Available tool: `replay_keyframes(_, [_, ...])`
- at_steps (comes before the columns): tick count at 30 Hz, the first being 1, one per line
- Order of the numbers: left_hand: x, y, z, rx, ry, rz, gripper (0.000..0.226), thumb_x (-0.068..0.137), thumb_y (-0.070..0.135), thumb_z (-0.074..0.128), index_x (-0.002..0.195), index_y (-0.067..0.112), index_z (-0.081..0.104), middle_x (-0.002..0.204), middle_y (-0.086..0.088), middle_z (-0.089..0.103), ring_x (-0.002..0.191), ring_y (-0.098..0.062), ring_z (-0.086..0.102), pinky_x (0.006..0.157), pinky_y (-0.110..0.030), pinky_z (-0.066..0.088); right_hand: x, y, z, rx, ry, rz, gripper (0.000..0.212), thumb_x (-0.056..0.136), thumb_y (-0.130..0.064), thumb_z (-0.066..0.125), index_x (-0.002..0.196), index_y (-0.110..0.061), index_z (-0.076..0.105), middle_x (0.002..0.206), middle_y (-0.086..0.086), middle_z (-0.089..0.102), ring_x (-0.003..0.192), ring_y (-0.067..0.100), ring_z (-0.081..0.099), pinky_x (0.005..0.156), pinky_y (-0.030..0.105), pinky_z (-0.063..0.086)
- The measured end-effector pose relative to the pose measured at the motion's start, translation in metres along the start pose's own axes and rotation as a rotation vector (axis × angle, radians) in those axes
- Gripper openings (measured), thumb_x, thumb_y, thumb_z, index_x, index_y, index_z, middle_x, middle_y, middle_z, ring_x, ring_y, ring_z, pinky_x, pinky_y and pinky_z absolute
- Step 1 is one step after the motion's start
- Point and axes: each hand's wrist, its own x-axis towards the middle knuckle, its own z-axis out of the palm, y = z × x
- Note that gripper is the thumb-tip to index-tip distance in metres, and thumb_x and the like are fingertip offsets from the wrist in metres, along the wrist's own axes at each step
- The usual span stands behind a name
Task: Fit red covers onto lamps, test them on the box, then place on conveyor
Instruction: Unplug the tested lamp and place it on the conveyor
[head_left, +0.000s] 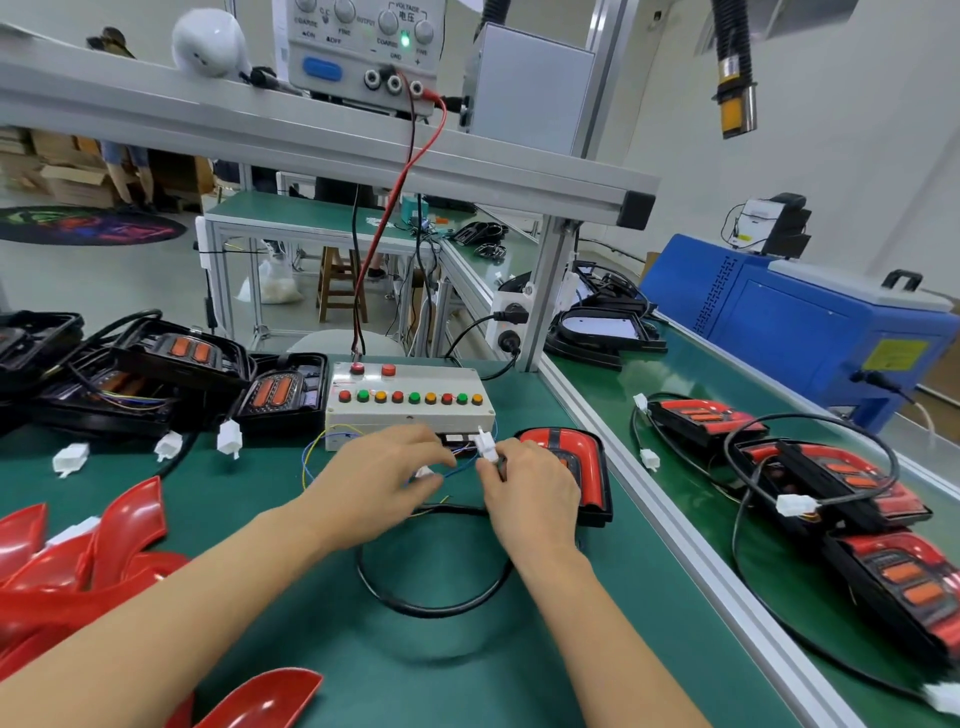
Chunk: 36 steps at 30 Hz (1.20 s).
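The grey test box (408, 402) with a row of red, green and orange buttons stands at the middle of the green bench. Just in front of it my right hand (530, 493) pinches a white plug connector (487, 447). My left hand (379, 480) grips another white connector (423, 472) on thin coloured wires leading from the box. A lamp with a red cover (576, 467) lies right of my right hand, partly hidden by it; its black cable (431, 608) loops toward me. Loose red covers (88, 566) are piled at the lower left.
Uncovered black lamps (171, 374) with white plugs are stacked at the left. Several covered lamps (831, 478) lie on the conveyor belt (691, 519) at the right, past an aluminium rail (649, 493). A power supply (363, 47) sits on the overhead shelf. A blue machine (810, 332) stands beyond the belt.
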Motion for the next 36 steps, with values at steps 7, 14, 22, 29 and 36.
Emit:
replay_keyframes(7, [-0.021,0.037,0.010,0.023,-0.459,0.114,0.046,0.078,0.066,0.053,0.098,0.026,0.062,0.096,0.013,0.058,0.094,-0.004,0.045,0.085,-0.021,0.037,0.006,0.003,-0.002,0.058,0.041,0.031,0.022,0.096,-0.033,0.051,0.116,-0.024,0.054,0.097,0.001,0.070,0.093,0.028,0.062,0.067,0.033,0.035])
replay_keyframes(14, [-0.020,0.036,0.016,-0.174,-0.431,-0.023,0.035,0.098,0.040,0.045,0.071,0.018,0.038,0.056,0.009,0.046,0.055,-0.007,0.040,0.058,-0.024,0.032,0.007,0.006,-0.005,0.006,0.041,-0.074,0.035,0.099,-0.032,0.046,0.132,-0.021,0.053,0.109,0.004,0.065,0.103,0.025,0.056,0.086,0.037,0.037])
replay_keyframes(22, [-0.022,0.031,0.025,-0.153,-0.392,-0.039,0.025,0.096,0.048,0.039,0.098,0.030,0.057,0.065,0.015,0.052,0.060,-0.005,0.045,0.064,-0.022,0.039,-0.021,0.040,-0.012,-0.013,0.237,0.100,0.055,0.093,-0.035,0.051,0.145,-0.028,0.035,0.144,-0.001,0.038,0.134,0.020,0.030,0.111,0.038,0.016])
replay_keyframes(29, [-0.017,0.038,0.025,-0.046,-0.361,-0.010,0.023,0.098,0.047,0.034,0.107,0.034,0.052,0.071,0.011,0.055,0.070,-0.003,0.050,0.070,-0.021,0.040,-0.024,0.081,-0.029,0.344,0.224,0.412,0.067,0.096,-0.039,0.052,0.153,-0.024,0.020,0.159,0.002,0.021,0.144,0.021,0.020,0.115,0.040,0.020])
replay_keyframes(36, [-0.011,0.042,0.031,-0.003,-0.333,0.071,0.028,0.098,0.045,0.036,0.113,0.029,0.053,0.097,0.017,0.053,0.093,-0.001,0.048,0.085,-0.021,0.038,-0.026,0.088,-0.011,1.052,-0.008,0.689,0.064,0.093,-0.041,0.054,0.149,-0.025,0.028,0.137,-0.003,0.052,0.110,0.018,0.059,0.106,0.040,0.042])
